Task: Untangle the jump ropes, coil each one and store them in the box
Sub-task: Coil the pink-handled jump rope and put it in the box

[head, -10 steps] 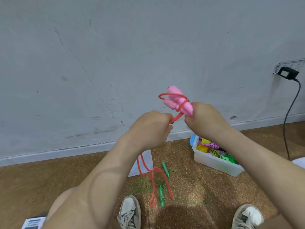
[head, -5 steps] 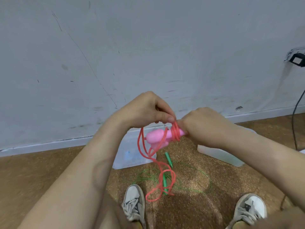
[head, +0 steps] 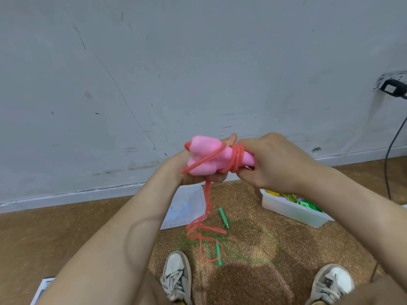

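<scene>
We judge coiling underway: right hand (head: 273, 160) and left hand (head: 198, 170) both grip the pink handles (head: 211, 159), red rope (head: 236, 158) wound round them. Next, wind in the slack hanging to the floor (head: 66, 227).

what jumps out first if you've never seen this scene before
At centre, both hands, left hand and right hand, clutch pink handles wound with red rope. Its loose end hangs onto a green rope on the floor between the shoes; a clear box sits right.
</scene>
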`<state>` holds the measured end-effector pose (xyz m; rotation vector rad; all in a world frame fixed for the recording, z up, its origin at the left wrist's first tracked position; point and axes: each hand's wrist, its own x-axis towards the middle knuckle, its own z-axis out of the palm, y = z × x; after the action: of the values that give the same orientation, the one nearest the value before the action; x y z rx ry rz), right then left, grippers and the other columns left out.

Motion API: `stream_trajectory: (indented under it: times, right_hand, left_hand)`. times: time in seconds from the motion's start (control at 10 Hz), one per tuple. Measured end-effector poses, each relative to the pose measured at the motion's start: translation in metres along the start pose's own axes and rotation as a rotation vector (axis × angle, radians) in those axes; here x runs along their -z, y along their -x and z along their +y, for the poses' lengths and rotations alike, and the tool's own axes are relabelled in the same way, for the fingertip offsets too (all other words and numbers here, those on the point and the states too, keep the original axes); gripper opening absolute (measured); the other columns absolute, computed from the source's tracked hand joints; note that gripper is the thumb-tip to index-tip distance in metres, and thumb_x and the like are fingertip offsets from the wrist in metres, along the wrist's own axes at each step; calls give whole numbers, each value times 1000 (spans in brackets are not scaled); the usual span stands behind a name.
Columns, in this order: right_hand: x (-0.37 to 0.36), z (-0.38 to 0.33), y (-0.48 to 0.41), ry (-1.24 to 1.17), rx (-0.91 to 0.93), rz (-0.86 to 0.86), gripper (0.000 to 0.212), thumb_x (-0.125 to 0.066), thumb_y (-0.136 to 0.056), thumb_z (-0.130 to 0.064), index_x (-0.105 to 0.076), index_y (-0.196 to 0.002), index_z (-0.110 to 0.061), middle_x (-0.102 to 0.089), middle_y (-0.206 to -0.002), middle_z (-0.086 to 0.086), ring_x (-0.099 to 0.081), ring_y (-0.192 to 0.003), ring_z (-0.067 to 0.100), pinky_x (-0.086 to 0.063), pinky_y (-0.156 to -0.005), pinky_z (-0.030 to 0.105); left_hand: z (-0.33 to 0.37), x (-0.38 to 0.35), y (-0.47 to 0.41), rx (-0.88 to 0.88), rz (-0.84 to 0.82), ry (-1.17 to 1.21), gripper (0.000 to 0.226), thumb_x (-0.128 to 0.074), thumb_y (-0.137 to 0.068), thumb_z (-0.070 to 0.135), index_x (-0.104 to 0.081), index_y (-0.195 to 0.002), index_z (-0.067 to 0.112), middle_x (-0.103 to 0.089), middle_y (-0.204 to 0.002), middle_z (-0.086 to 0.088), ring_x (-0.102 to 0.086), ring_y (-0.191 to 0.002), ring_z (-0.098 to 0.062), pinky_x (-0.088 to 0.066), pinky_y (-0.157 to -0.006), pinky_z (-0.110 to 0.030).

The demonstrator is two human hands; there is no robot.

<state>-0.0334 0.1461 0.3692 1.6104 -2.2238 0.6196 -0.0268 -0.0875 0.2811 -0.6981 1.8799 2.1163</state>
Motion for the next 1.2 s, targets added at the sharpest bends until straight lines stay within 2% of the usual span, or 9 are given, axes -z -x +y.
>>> stream_trajectory:
  times: [0.1,0.2,0.3,0.4,0.5,0.6,0.8,1.0,1.2]
  right_hand:
    - [1,-1,0,-75,-146,-67,25,-60,-72,-27,-61,-96,-23,-52,-59,-12,-46,-57,22,-29,-53,27]
    - [5,-1,-2,-221,-296,-148,37,-70,-75,-30,-44,-101,-27,-53,-59,-11,-46,-56,14,-32,-52,27]
    - [8,0,-8,-469,-452,-82,34,-77,-76,-26,-52,-98,-22,-54,-58,-10,-46,-49,4,-34,-50,20]
    - [8,13,-11,-774,-689,-30,15,-69,-82,-11,-58,-88,-19,-51,-54,-8,-39,-41,7,-33,-40,22]
    - [3,30,-9,-760,-851,-57,13,-59,-83,-7,-56,-93,-15,-47,-59,4,-34,-42,12,-27,-38,21]
    - [-3,49,-8,-510,-854,-54,12,-59,-80,-10,-57,-91,-12,-55,-72,7,-45,-53,18,-33,-47,24]
    - [-15,52,-4,19,-756,-188,22,-58,-84,-14,-39,-95,-8,-48,-83,8,-45,-75,32,-31,-63,34]
    - [-30,41,-1,251,-639,-296,21,-52,-84,-8,-33,-92,-11,-60,-92,16,-43,-71,31,-32,-61,34]
    - [-31,5,0,341,-413,-603,24,-50,-89,-10,-53,-113,-14,-61,-109,10,-62,-99,31,-37,-66,31]
  left_hand:
    - [33,-63,91,-34,-236,155,23,-43,-94,9,-50,-73,9,-50,-46,0,-45,-36,-10,-36,-36,-16]
    - [28,-66,80,-67,-359,55,33,-52,-79,8,-55,-48,21,-33,-44,8,-27,-37,-1,-19,-38,-14]
    - [13,-76,70,-18,-419,-53,39,-41,-90,14,-51,-52,16,-30,-44,5,-24,-35,-3,-18,-33,-13]
    - [13,-90,67,-55,-282,-46,38,-35,-102,29,-48,-70,12,-29,-45,2,-22,-33,-6,-15,-34,-17]
    - [22,-87,70,-235,-135,-182,34,-40,-102,36,-54,-83,11,-37,-47,1,-31,-35,-10,-21,-38,-19]
    - [25,-80,82,-394,-39,-845,15,-51,-96,28,-58,-93,15,-53,-53,-1,-51,-38,-15,-39,-43,-21]
    - [29,-79,89,-783,244,-1469,20,-47,-96,31,-59,-87,18,-53,-72,3,-56,-73,-21,-38,-63,-33]
    - [27,-75,84,-1178,356,-1481,19,-53,-88,25,-70,-95,18,-69,-87,-1,-65,-76,-28,-48,-55,-31]
    - [37,-61,87,-1117,228,-1376,20,-60,-81,32,-73,-86,17,-69,-79,1,-64,-74,-19,-48,-63,-30]
